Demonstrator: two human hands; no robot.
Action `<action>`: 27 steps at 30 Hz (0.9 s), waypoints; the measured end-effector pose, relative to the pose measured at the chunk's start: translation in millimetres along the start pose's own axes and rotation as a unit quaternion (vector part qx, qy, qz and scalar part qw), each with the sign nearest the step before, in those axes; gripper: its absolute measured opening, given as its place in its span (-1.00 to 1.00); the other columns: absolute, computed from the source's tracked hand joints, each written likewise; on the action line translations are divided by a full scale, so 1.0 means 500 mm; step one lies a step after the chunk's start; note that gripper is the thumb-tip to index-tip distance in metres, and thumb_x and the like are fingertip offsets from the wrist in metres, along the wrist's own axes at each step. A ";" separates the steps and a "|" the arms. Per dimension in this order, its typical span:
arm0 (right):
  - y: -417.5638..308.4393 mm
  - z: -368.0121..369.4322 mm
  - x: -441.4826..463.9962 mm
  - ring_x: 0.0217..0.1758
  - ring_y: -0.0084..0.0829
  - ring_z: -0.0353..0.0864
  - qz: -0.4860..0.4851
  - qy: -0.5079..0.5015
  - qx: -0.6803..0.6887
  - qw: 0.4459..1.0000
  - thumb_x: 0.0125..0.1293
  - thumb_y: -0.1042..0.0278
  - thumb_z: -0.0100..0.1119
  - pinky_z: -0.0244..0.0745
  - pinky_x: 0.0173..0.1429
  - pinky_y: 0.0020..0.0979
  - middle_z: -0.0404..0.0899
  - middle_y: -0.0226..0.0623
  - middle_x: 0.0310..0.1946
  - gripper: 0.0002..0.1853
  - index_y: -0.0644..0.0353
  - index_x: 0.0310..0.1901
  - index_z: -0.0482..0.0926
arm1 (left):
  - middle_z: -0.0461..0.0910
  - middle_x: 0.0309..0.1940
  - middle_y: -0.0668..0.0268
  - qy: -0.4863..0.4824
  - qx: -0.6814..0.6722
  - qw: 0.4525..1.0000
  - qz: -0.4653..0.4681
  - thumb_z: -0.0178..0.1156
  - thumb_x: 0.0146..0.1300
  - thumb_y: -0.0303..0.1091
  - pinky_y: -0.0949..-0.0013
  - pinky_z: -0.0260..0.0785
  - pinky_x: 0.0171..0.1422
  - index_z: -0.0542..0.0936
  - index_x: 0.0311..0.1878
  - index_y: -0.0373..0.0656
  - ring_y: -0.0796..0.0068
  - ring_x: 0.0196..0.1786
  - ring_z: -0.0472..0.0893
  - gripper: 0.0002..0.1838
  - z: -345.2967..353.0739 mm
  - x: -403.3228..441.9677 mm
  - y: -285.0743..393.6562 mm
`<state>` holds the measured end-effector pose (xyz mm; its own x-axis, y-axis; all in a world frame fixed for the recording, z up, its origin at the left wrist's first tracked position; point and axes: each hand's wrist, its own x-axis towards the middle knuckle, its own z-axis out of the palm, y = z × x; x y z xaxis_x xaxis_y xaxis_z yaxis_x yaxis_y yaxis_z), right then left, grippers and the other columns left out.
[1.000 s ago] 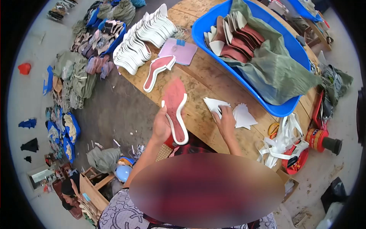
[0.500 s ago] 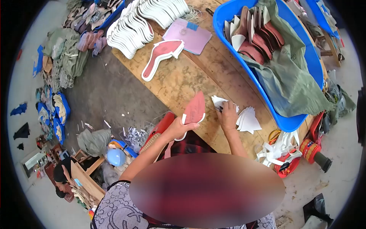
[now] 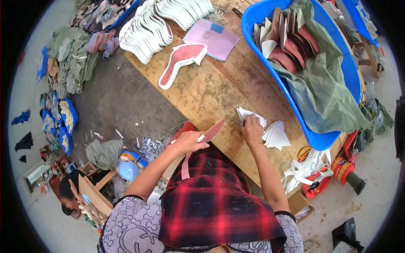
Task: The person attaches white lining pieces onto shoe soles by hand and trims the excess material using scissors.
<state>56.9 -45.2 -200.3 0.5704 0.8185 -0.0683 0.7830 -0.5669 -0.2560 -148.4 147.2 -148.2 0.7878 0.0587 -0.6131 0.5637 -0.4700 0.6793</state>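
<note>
My left hand (image 3: 187, 142) is closed around a reddish insole (image 3: 213, 130) with a white edge, tilted up over the near edge of the wooden table. On the table, my right hand (image 3: 253, 130) has its fingers curled onto a small stack of white pointed pieces (image 3: 246, 113); something dark shows by its fingertips. A second stack of white pieces (image 3: 276, 135), fanned out, lies just right of that hand. Farther up the table is a red insole (image 3: 181, 59) on white pieces of the same outline.
Rows of white sole-shaped pieces (image 3: 143, 36) stand at the far left of the table, near a pink sheet (image 3: 211, 38). A blue tub (image 3: 295, 114) on the right holds red insoles (image 3: 291, 46) and green cloth (image 3: 325, 97). White straps (image 3: 308, 166) hang by the right edge.
My left hand has moved left and down a little, and the insole in it has turned more edge-on. My right hand stays at the white stack.
</note>
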 end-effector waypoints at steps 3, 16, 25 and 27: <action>0.015 -0.014 -0.001 -0.15 -0.18 0.48 0.065 0.055 0.128 0.988 -0.05 0.37 0.35 0.47 -0.19 -0.21 0.46 -0.22 -0.28 -0.71 0.18 -0.28 0.49 | 0.63 -0.24 0.08 -0.005 0.015 1.000 0.010 0.22 0.13 0.07 0.09 0.39 -0.07 0.56 -0.03 -0.11 0.02 -0.12 0.60 -0.51 0.003 0.004 -0.006; 0.029 -0.033 -0.022 -0.10 -0.07 0.49 0.075 -0.091 0.324 0.939 0.11 0.36 0.20 0.40 -0.05 -0.20 0.50 -0.14 -0.25 -0.78 0.25 -0.20 0.56 | 0.60 -0.33 0.09 -0.077 0.070 0.989 0.100 0.28 0.09 -0.07 0.05 0.39 -0.13 0.56 -0.17 -0.19 0.02 -0.17 0.59 -0.60 0.054 0.007 0.016; 0.027 -0.009 -0.018 -0.02 -0.11 0.42 0.024 -0.108 0.225 0.968 0.10 0.34 0.23 0.38 -0.02 -0.21 0.45 -0.16 -0.23 -0.75 0.27 -0.21 0.53 | 0.57 -0.42 0.13 -0.083 0.173 0.965 0.177 0.31 0.06 -0.14 0.01 0.39 -0.20 0.53 -0.21 -0.18 0.02 -0.25 0.59 -0.66 0.051 0.026 0.027; 0.020 -0.016 -0.020 -0.03 -0.10 0.41 0.020 -0.101 0.213 0.972 0.09 0.31 0.26 0.38 -0.02 -0.19 0.43 -0.15 -0.22 -0.72 0.27 -0.20 0.51 | 0.57 -0.43 0.12 -0.081 0.176 0.966 0.171 0.32 0.04 -0.16 0.02 0.39 -0.21 0.53 -0.22 -0.18 0.01 -0.26 0.59 -0.66 0.049 0.029 0.032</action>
<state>60.8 -60.0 -194.6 0.5040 0.8229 -0.2623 0.5629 -0.5433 -0.6229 -133.8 119.0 -156.0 0.8478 -0.2777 -0.4517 0.1361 -0.7093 0.6916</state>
